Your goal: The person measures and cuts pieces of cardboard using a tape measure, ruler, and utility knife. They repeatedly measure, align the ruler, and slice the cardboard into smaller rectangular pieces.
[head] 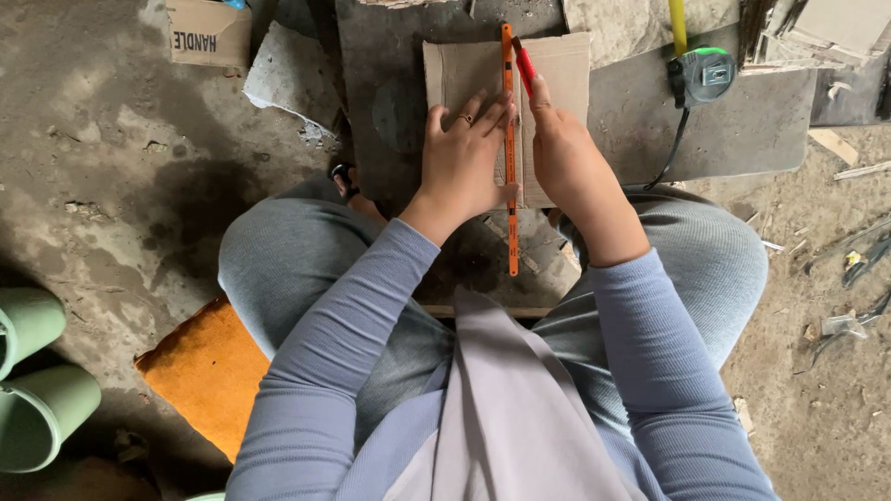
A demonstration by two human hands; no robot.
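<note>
- Brown cardboard piece [557,83], roughly rectangular and flat, lying on a dark grey board [724,121] just ahead of the knees.
- Long orange ruler [510,148] laid lengthwise down the cardboard, near end overhanging toward the lap.
- Left hand [461,158] spread flat, fingers pinning ruler and cardboard, ring on one finger.
- Right hand [568,153] just right of the ruler, closed around a red pen [524,65], tip against the ruler's edge.
- Tape measure [703,76] resting farther right on the board.

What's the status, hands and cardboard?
Left hand flat, pinning orange ruler on cardboard piece. Right hand holds red pen against ruler edge. Tape measure lies aside.
</note>
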